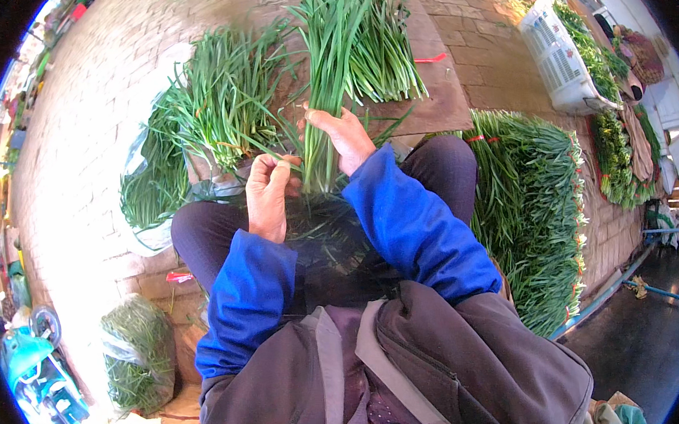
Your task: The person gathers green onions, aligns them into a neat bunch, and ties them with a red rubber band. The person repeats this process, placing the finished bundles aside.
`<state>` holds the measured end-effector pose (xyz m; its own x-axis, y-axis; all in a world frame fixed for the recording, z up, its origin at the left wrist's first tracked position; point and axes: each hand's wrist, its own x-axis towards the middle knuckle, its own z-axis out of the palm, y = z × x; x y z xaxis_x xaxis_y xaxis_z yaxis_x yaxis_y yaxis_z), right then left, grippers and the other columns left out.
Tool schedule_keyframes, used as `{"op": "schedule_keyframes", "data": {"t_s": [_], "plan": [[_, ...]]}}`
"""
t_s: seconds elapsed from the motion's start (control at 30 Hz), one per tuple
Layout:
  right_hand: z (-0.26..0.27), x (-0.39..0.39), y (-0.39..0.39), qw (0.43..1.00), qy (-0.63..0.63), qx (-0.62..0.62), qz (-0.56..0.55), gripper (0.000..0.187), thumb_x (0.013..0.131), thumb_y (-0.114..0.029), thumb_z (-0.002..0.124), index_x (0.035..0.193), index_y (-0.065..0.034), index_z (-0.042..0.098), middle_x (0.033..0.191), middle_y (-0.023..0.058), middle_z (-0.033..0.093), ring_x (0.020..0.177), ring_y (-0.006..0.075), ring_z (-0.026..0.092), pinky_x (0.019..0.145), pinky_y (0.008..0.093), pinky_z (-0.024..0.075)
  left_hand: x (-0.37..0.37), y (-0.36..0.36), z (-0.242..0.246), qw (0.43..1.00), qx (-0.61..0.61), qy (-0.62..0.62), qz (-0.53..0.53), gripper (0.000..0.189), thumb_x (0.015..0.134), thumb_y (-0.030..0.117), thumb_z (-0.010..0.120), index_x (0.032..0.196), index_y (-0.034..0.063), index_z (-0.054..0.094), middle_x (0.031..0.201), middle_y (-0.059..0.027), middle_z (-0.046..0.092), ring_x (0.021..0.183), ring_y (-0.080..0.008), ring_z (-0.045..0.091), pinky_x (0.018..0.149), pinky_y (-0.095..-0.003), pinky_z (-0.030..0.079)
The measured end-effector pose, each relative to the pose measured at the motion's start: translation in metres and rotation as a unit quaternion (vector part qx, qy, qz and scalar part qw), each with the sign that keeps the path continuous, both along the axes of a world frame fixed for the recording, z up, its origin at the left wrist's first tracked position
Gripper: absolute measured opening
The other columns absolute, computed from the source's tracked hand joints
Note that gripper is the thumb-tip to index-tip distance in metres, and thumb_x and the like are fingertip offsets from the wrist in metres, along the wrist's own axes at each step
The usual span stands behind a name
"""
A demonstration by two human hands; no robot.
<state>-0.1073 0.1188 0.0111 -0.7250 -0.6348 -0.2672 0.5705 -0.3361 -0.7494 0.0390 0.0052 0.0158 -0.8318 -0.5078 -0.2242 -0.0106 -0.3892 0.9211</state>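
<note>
My right hand (346, 137) is wrapped around a bunch of garlic chives (329, 59), thumb across the front. The pale stem ends point down toward my lap and the green leaves reach away from me. My left hand (269, 184), beside the stem ends, pinches a thin chive leaf (270, 152) between thumb and fingers. Just beyond lies a loose heap of chives (231, 95) on the left. A neater pile of chives (382, 55) rests on a brown board (444, 98), partly behind the held bunch. Loose leaves (329, 230) lie across my lap.
Many tied chive bundles (528, 210) are stacked at my right. A white plastic crate (559, 55) of greens stands farther right. Plastic bags of greens (136, 350) sit at the left. A red strip (430, 59) lies on the board. Brick paving (92, 140) surrounds me.
</note>
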Motion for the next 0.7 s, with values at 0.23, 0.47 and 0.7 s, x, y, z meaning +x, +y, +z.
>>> {"op": "schedule_keyframes", "data": {"t_s": [0.23, 0.47, 0.7], "plan": [[-0.001, -0.005, 0.002, 0.999, -0.008, -0.016, -0.036, 0.033, 0.094, -0.019, 0.071, 0.122, -0.0046, 0.062, 0.095, 0.0079, 0.07, 0.079, 0.0194, 0.068, 0.071, 0.036, 0.0569, 0.007, -0.002, 0.005, 0.99, 0.082, 0.11, -0.035, 0.004, 0.104, 0.01, 0.057, 0.102, 0.0136, 0.056, 0.1, -0.0089, 0.071, 0.07, -0.0109, 0.06, 0.062, -0.0255, 0.049], [0.001, -0.019, 0.015, 0.997, -0.032, -0.03, -0.06, 0.041, 0.094, -0.02, 0.073, 0.129, -0.0033, 0.06, 0.098, 0.0086, 0.069, 0.081, 0.0204, 0.068, 0.074, 0.0366, 0.0577, 0.026, -0.024, -0.008, 0.995, 0.052, -0.026, -0.075, 0.004, 0.104, 0.015, 0.058, 0.102, 0.0127, 0.056, 0.095, -0.0078, 0.071, 0.067, -0.014, 0.064, 0.061, -0.0262, 0.051], [0.008, -0.017, 0.021, 0.995, -0.02, -0.101, 0.016, 0.034, 0.092, -0.02, 0.073, 0.121, -0.0054, 0.06, 0.096, 0.0087, 0.07, 0.082, 0.0202, 0.069, 0.07, 0.0372, 0.0583, 0.013, -0.023, 0.006, 0.973, -0.172, -0.124, -0.092, 0.039, 0.101, 0.024, 0.062, 0.135, 0.0052, 0.057, 0.126, -0.0057, 0.065, 0.109, -0.013, 0.06, 0.084, -0.0298, 0.05]]}}
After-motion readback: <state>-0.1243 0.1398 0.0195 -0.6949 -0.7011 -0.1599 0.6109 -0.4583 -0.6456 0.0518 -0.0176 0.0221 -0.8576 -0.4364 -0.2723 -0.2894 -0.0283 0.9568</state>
